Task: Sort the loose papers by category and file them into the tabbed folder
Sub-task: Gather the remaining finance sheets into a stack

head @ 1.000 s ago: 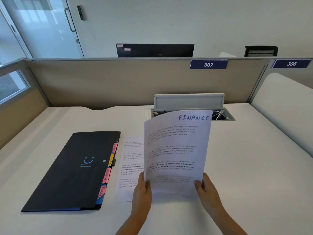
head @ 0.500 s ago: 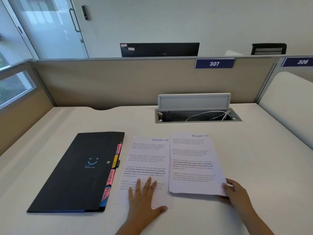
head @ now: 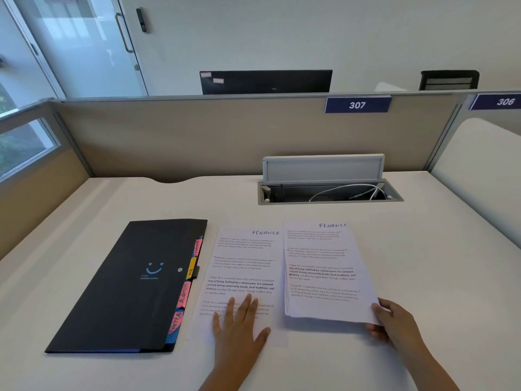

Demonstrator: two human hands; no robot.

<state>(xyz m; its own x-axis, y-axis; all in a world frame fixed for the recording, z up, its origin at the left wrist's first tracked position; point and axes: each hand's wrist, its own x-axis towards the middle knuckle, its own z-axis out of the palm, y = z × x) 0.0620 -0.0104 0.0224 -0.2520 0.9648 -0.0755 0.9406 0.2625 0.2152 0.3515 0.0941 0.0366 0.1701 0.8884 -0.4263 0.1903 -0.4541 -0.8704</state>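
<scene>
Two hands on paper, lower middle of frame. Right hand (head: pixel 394 324) pinches the lower right corner of the stack (head: pixel 324 272), thumb on top, fingers curled under; that corner looks slightly lifted, rest of the stack lies on the desk (head: pixel 423 263). Top page headed FINANCE. Left hand (head: pixel 239 324) lies flat, fingers spread and straight, pressing the lower part of a single sheet (head: pixel 245 266), also headed FINANCE, just left of the stack, edges touching or near overlapping, cannot tell which. Folder (head: pixel 127 286), black, closed, smiley logo, sits at lower left just beside the sheet, coloured tabs (head: pixel 187 286) along its right edge, one reads Admin. Cable tray (head: pixel 329 193) with lid up and white cables, centre right behind the papers. Partition (head: pixel 197 136) across the middle, labels 307 (head: pixel 357 105) and 306 (head: pixel 504 101). Monitor (head: pixel 266 81) above it.
</scene>
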